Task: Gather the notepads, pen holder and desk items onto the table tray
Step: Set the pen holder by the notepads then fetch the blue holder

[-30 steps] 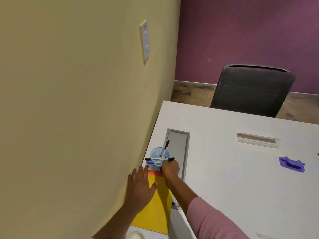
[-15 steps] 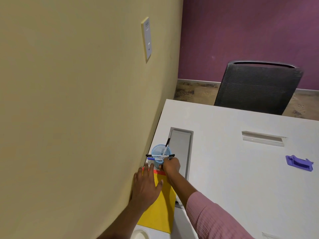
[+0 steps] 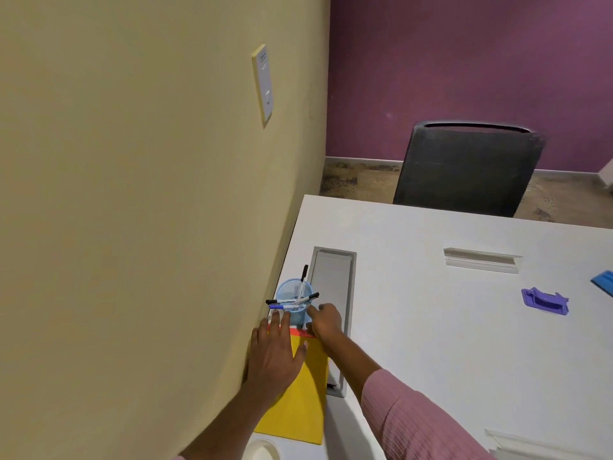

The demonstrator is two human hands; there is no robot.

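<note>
A blue mesh pen holder (image 3: 293,298) stands at the table's left edge against the yellow wall, one pen upright in it and several pens lying across its rim. A yellow notepad (image 3: 298,403) with a red top strip lies just in front of it. My left hand (image 3: 273,355) lies flat on the notepad with fingers spread. My right hand (image 3: 325,322) is against the holder's right side with fingers curled; whether it grips is unclear. A purple desk item (image 3: 544,302) and a blue item (image 3: 605,282) lie far right.
A grey cable hatch (image 3: 333,283) is set into the white table (image 3: 431,343) right of the holder, and a slot (image 3: 481,260) lies farther right. A white round object (image 3: 263,451) shows at the bottom edge. A dark mesh chair (image 3: 467,171) stands behind the table.
My right hand has dropped from the pens at the holder's rim to the holder's right side. My left hand has slid slightly forward on the notepad. The camera has shifted a little.
</note>
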